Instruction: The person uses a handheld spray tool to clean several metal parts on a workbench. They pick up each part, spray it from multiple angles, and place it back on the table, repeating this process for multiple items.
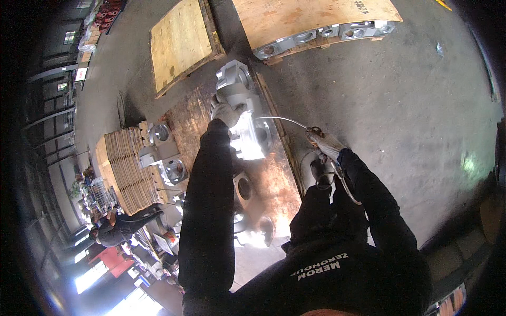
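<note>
My left hand [225, 111], in a light glove, reaches forward and grips the side of a grey machined metal casting [236, 90]. The casting stands on a worn brown board [192, 110], and bright light washes out its near part. My right hand [326, 143], also gloved, is closed round a blow gun [314, 130]. From it a thin curved metal tube [284, 119] runs left, with its tip close to the casting. A pale hose [345, 187] hangs below this hand. The fingers of both hands are partly hidden.
More castings [164, 152] sit left on the board, beside a stack of cardboard dividers [124, 171]. Others [245, 187] lie nearer me. A wooden-topped pallet [182, 39] and a sheet-covered row of castings [311, 18] stand ahead. Another person [113, 231] works at far left.
</note>
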{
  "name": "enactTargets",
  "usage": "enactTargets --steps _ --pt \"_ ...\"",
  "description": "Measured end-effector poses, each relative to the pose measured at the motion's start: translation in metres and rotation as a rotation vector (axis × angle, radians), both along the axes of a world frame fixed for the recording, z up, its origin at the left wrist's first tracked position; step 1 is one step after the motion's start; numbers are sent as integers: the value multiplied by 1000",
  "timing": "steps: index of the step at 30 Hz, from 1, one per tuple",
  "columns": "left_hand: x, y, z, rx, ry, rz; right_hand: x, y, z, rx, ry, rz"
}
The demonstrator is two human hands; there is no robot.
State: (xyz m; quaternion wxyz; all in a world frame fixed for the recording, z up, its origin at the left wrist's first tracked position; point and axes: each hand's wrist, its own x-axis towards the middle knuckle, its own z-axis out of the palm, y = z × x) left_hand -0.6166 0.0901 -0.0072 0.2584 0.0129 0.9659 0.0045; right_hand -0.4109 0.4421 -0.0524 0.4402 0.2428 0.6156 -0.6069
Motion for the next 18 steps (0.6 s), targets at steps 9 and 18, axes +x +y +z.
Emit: enactTargets --steps 9,18 --pt "12 38 35 48 151 37 32 30 -74 278 344 -81" --pt "8 12 32 45 -36 129 23 -25 -137 188 200 58"
